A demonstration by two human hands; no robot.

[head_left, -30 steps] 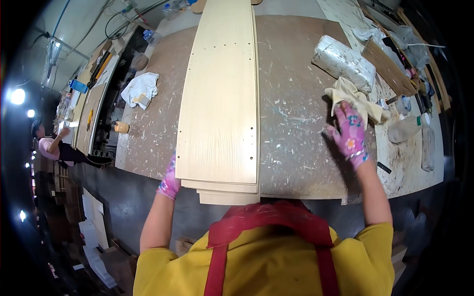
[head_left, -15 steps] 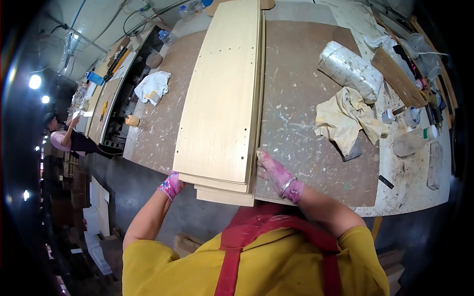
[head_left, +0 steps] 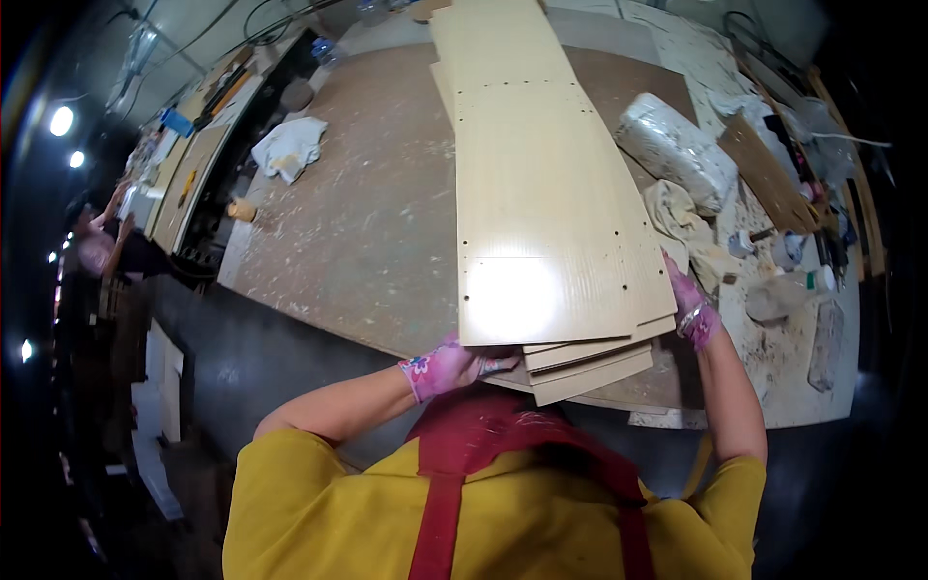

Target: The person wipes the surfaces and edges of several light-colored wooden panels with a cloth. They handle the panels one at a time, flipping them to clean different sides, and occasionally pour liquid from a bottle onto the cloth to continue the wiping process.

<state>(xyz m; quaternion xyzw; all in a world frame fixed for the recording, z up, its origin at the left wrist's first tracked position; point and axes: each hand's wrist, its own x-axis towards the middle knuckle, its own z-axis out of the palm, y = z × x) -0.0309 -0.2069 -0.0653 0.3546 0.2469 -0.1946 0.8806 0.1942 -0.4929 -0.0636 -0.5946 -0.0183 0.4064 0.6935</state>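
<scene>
A gloved left hand [head_left: 447,365] grips the near end of a stack of pale wooden panels [head_left: 541,203] at lower centre, while the gloved right hand [head_left: 692,307] clasps its right edge, both elbows bent, the stack lying lengthwise on a dusty workbench [head_left: 367,213] beside a crumpled cloth [head_left: 677,215].

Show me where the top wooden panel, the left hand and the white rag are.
top wooden panel [head_left: 541,193], head view, middle of its face
left hand [head_left: 447,365], head view, back of the glove
white rag [head_left: 288,148], head view, its centre
</scene>
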